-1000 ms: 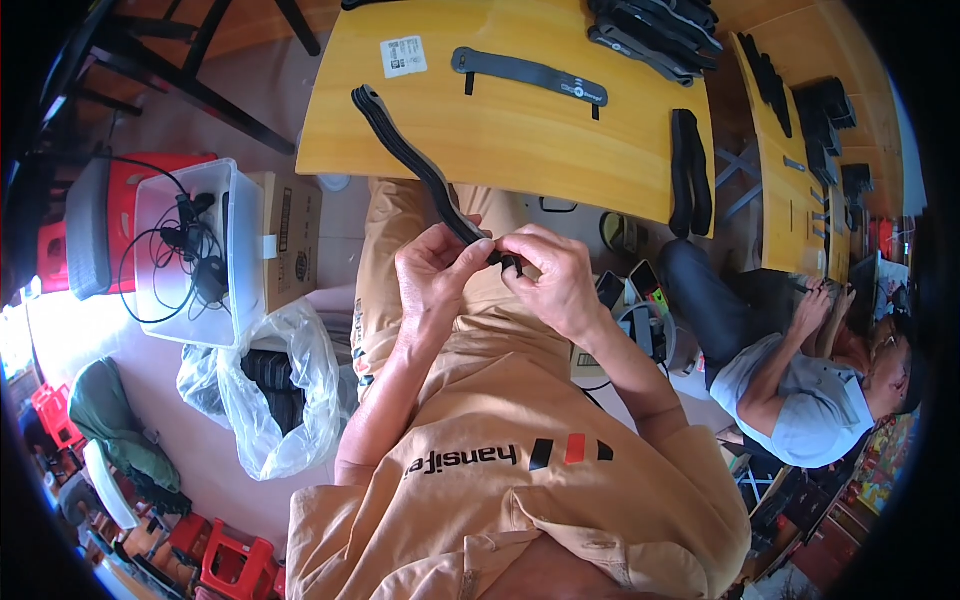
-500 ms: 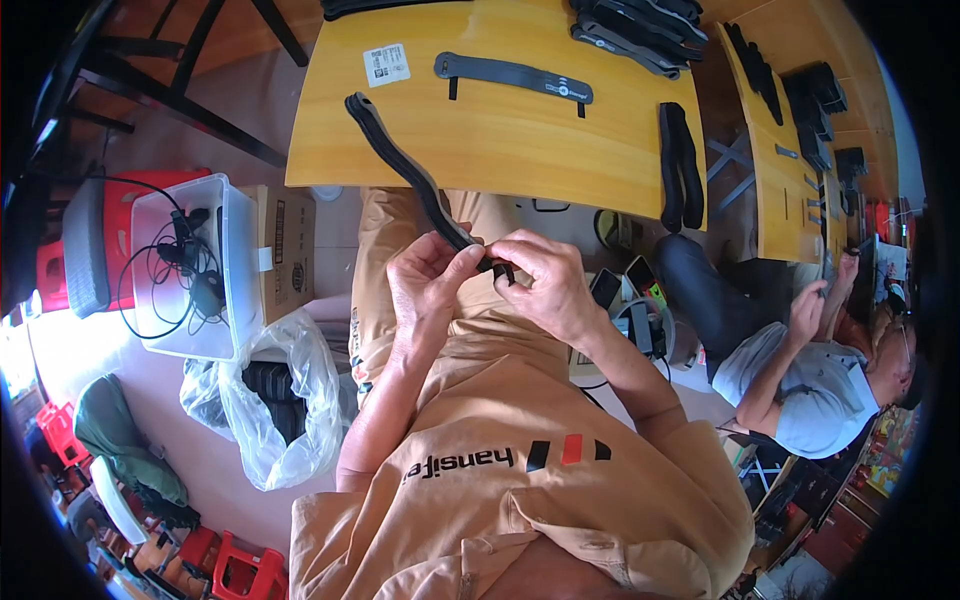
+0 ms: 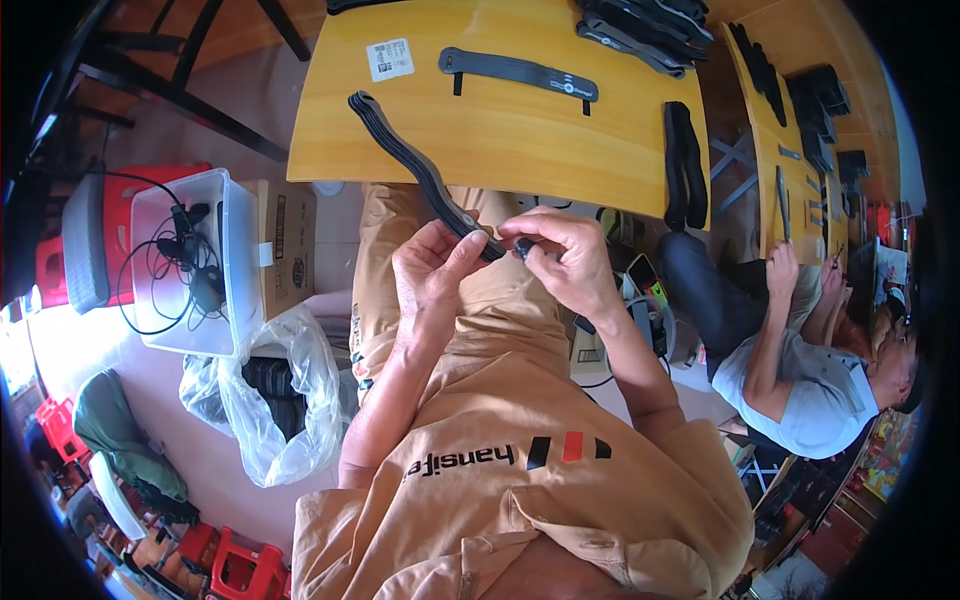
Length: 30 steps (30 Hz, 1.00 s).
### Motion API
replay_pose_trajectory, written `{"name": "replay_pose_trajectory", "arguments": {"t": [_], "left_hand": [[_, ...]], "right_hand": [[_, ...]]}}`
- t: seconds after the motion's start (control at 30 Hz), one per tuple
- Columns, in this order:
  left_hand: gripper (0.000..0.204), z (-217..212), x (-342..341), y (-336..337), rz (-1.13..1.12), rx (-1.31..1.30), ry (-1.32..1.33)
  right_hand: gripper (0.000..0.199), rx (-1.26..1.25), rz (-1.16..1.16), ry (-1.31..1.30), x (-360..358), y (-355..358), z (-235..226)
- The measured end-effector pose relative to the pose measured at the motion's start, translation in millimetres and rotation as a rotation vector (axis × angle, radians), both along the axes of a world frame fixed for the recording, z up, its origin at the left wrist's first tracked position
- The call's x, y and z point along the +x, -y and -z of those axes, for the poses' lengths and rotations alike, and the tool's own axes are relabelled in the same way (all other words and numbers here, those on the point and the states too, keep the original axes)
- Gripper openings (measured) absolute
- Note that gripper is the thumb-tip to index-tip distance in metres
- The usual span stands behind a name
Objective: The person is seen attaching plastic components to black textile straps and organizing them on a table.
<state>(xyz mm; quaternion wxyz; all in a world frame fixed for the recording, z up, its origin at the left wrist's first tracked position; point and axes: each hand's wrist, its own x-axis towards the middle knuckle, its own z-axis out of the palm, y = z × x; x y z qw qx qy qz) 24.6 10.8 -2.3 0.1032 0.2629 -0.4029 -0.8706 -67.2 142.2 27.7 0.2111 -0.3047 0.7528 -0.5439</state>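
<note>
A bundle of long black straps (image 3: 408, 157) slants from above the table's front edge down toward my lap. My left hand (image 3: 432, 268) is closed on its lower end, thumb pressed on top. Just to the right, my right hand (image 3: 572, 262) pinches a small black strip (image 3: 524, 246), whose exact kind I cannot make out. The strip looks apart from the bundle's end. On the table beyond lies a flat dark grey strap (image 3: 520, 75) with two short black tabs hanging from its lower edge.
On the yellow table (image 3: 560, 150) are a white label (image 3: 390, 60), a folded black strap bundle (image 3: 684, 165) and a strap pile (image 3: 645, 35). At left stand a clear bin (image 3: 160, 310) of cables and a plastic bag (image 3: 300, 440). A co-worker (image 3: 800, 385) sits at right.
My right hand has moved slightly right, drawing the small black strip away from the bundle's end. The co-worker's hand has come to a strap on the other table.
</note>
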Motion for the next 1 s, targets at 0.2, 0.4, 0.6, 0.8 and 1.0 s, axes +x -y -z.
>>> {"name": "replay_pose_trajectory", "arguments": {"t": [0.2,0.4,0.6,0.8,1.0], "left_hand": [[0.025,0.4,2.4,0.8,0.006,0.035,0.02],[0.024,-0.9,4.3,1.4,0.071,0.02,0.043],[0.024,-3.1,5.3,1.8,0.086,0.046,0.029],[0.025,-5.0,5.8,4.4,0.1,0.135,0.022],[0.026,-0.1,7.2,3.2,0.064,0.111,0.019]], "right_hand": [[0.029,-0.125,-0.103,0.205,-4.5,-3.5,4.8],[0.022,-0.142,-0.141,0.387,-11.5,-8.8,14.3],[0.023,-0.116,-0.127,0.495,-13.5,-9.1,14.8],[0.019,-0.136,-0.099,0.621,-13.2,-7.0,12.4],[0.014,-0.106,-0.068,0.601,-8.9,-3.9,11.8]]}}
